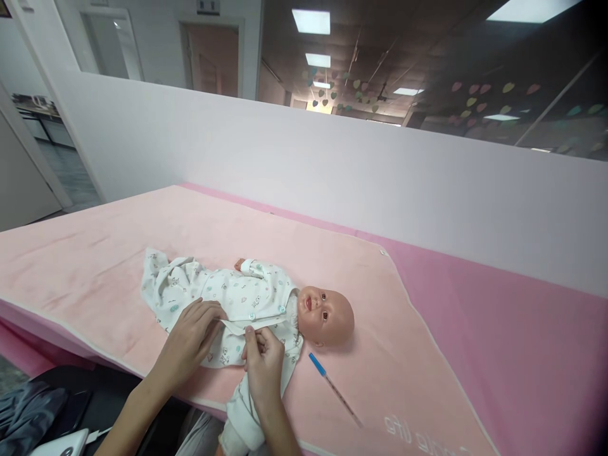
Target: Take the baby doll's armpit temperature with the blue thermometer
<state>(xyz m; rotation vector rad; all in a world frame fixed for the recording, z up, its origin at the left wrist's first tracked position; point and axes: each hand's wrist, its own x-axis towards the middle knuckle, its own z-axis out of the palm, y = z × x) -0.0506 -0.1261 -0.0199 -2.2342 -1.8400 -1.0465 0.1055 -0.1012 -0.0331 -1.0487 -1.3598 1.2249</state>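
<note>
I have one view, the head camera: at the near edge of the table (513, 329), close above the doll (256, 297), facing forward and down toward the far wall (332, 164).

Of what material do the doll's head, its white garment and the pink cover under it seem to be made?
The doll's head looks like moulded plastic or vinyl: smooth, with a soft sheen. The garment seems thin cotton cloth, matt, because it creases and folds softly. The pink cover looks like plush towelling: matt, slightly fuzzy, with a stitched edge.
</note>
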